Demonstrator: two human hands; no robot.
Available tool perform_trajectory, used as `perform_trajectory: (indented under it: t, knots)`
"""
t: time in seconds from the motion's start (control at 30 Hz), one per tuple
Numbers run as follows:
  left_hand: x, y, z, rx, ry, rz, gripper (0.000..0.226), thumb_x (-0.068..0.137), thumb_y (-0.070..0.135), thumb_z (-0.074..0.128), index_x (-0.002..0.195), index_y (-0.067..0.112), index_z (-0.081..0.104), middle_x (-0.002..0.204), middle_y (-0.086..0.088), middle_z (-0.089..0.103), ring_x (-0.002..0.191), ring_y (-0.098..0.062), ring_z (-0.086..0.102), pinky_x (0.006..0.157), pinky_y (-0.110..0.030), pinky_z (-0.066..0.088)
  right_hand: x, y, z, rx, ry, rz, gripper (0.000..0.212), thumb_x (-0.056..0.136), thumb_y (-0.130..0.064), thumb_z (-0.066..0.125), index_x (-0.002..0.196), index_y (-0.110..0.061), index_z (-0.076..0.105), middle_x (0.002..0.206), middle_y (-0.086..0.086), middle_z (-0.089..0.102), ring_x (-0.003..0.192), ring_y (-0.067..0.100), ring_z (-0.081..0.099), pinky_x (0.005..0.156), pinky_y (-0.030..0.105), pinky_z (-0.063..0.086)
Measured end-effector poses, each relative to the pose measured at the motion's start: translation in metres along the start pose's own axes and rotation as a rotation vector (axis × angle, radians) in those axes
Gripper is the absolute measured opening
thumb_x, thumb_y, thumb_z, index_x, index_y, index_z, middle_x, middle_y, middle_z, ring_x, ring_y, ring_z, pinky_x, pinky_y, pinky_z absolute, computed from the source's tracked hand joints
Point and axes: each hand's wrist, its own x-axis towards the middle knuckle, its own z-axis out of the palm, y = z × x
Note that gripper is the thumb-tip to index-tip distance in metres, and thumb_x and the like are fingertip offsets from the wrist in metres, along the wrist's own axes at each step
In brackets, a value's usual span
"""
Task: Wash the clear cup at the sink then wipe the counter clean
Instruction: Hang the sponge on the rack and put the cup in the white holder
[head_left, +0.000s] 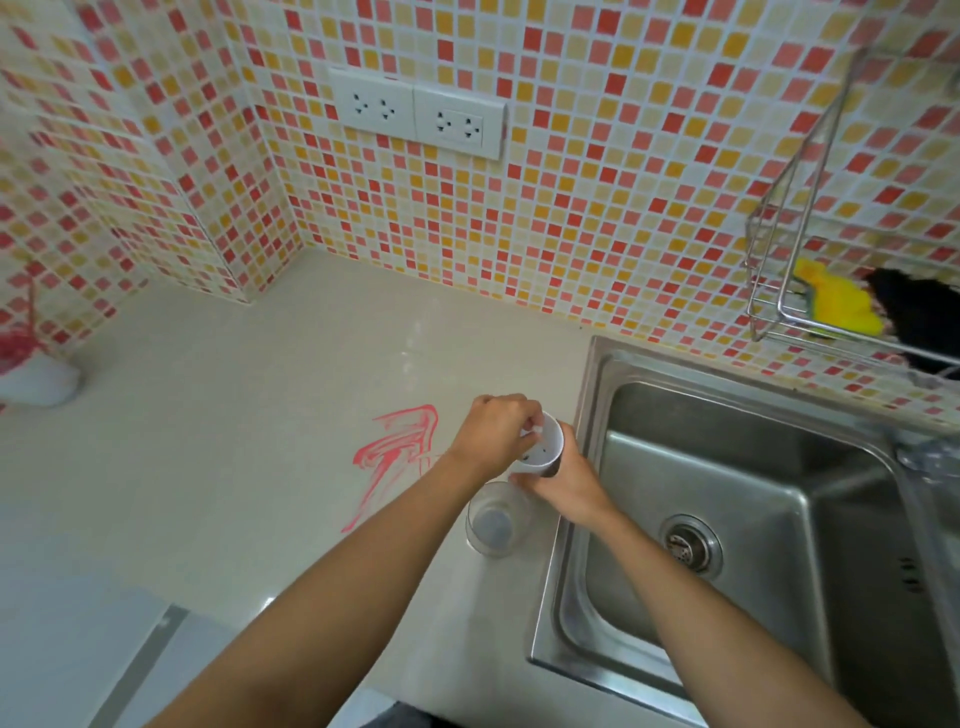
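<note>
The clear cup (497, 519) is seen standing on the counter (260, 415), just below centre frame and right under both hands, and it is gripped by neither. The left hand (493, 431) is curled over a small white tub (545, 452), and the tub's rim is pinched by the fingertips. The right hand (569, 486) is wrapped round the tub's side from below. The right fingertips are placed just above the cup's rim, and whether it is brushed cannot be told.

The cup is flanked on the right by the sink (727, 379), whose left rim lies just beside it. The drain (691, 545) is seen further right in the basin. A red smear (400, 452) is spread on the counter to the cup's upper left, a little apart. Bare counter is seen from there leftward and up to the tiled wall (571, 208). At upper right a wire rack (769, 312) is hung, with a yellow sponge (836, 301) in it.

The cup is set upright with its mouth up and its long axis vertical, and its base is viewed through the opening. The tub is tilted, with its mouth turned toward upper left.
</note>
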Motion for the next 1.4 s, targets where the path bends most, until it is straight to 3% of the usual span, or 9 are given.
perform_trajectory:
  t: [0.2, 0.33, 0.53, 0.63, 0.8, 0.97, 1.2, 1.3, 1.4]
  knots:
    - [-0.026, -0.011, -0.001, -0.186, 0.066, -0.041, 0.043, 0.089, 0.006, 0.057, 0.132, 0.011, 0.059, 0.125, -0.012, 0.064, 0.114, -0.031, 0.058, 0.101, -0.035, 0.041, -0.002, -0.010, -0.004, 0.063, 0.067, 0.015, 0.084, 0.055, -0.037, 0.087, 0.123, -0.042, 0.038, 0.117, -0.017, 0.058, 0.107, 0.008, 0.059, 0.087, 0.027, 0.049]
    - [-0.090, -0.027, 0.007, -0.433, 0.137, -0.220, 0.077, 0.070, -0.014, 0.044, 0.144, 0.010, 0.043, 0.141, -0.009, 0.046, 0.132, -0.021, 0.042, 0.110, -0.018, 0.026, -0.011, -0.021, -0.032, 0.023, 0.109, -0.011, 0.082, 0.063, -0.017, 0.085, 0.127, -0.030, 0.037, 0.124, -0.007, 0.050, 0.106, 0.008, 0.054, 0.083, 0.017, 0.042]
    - [-0.137, -0.038, 0.044, -0.481, -0.109, -0.203, 0.092, 0.073, 0.023, 0.077, 0.150, 0.023, 0.026, 0.147, 0.004, 0.031, 0.136, -0.010, 0.032, 0.112, -0.021, 0.025, -0.049, -0.013, -0.063, -0.486, -0.060, -0.072, 0.085, 0.056, -0.029, 0.084, 0.127, -0.031, 0.037, 0.121, -0.006, 0.033, 0.103, 0.014, 0.049, 0.086, 0.024, 0.037]
    - [-0.127, -0.031, 0.053, -0.537, -0.052, -0.223, 0.087, 0.071, 0.032, 0.083, 0.144, 0.020, 0.037, 0.142, 0.003, 0.043, 0.131, -0.012, 0.040, 0.111, -0.030, 0.034, -0.061, -0.017, -0.066, -0.578, -0.088, -0.102, 0.085, 0.058, -0.026, 0.081, 0.131, -0.028, 0.037, 0.124, -0.006, 0.028, 0.104, 0.016, 0.048, 0.088, 0.024, 0.039]
    - [-0.105, -0.027, 0.056, -0.594, -0.002, -0.235, 0.084, 0.071, 0.024, 0.085, 0.142, 0.014, 0.041, 0.141, -0.002, 0.049, 0.129, -0.016, 0.046, 0.102, -0.016, 0.029, -0.067, -0.035, -0.068, -0.766, -0.053, -0.167, 0.083, 0.059, -0.033, 0.076, 0.132, -0.035, 0.037, 0.126, -0.003, 0.026, 0.109, 0.024, 0.040, 0.089, 0.039, 0.048]
    - [-0.090, -0.025, 0.061, -0.605, 0.029, -0.199, 0.084, 0.067, 0.020, 0.088, 0.139, 0.013, 0.046, 0.135, -0.005, 0.054, 0.120, -0.019, 0.052, 0.098, -0.020, 0.035, -0.068, -0.062, -0.058, -0.964, -0.023, -0.280, 0.082, 0.064, -0.041, 0.072, 0.138, -0.037, 0.035, 0.131, 0.002, 0.034, 0.113, 0.026, 0.033, 0.097, 0.042, 0.040]
    - [-0.090, -0.022, 0.062, -0.713, 0.051, -0.193, 0.076, 0.060, 0.036, 0.084, 0.129, 0.023, 0.055, 0.117, 0.006, 0.065, 0.103, -0.013, 0.061, 0.090, -0.038, 0.051, -0.061, -0.081, -0.025, -0.822, -0.043, -0.354, 0.081, 0.069, -0.042, 0.074, 0.140, -0.034, 0.035, 0.139, -0.007, 0.039, 0.119, 0.024, 0.033, 0.101, 0.039, 0.039]
    - [-0.096, -0.021, 0.066, -0.792, 0.022, -0.248, 0.105, 0.065, 0.034, 0.087, 0.149, 0.021, 0.027, 0.130, 0.009, 0.055, 0.112, -0.008, 0.057, 0.096, -0.030, 0.048, -0.056, -0.071, -0.009, -0.766, -0.122, -0.349, 0.078, 0.069, -0.037, 0.071, 0.138, -0.040, 0.034, 0.140, -0.006, 0.031, 0.117, 0.030, 0.044, 0.098, 0.040, 0.044]
    - [-0.099, -0.015, 0.065, -0.771, 0.087, -0.202, 0.088, 0.065, 0.034, 0.081, 0.142, 0.026, 0.038, 0.131, 0.005, 0.052, 0.120, -0.012, 0.052, 0.096, -0.023, 0.045, -0.052, -0.061, 0.000, -0.651, -0.142, -0.300, 0.075, 0.072, -0.036, 0.068, 0.137, -0.046, 0.033, 0.143, -0.007, 0.024, 0.123, 0.029, 0.041, 0.101, 0.040, 0.042]
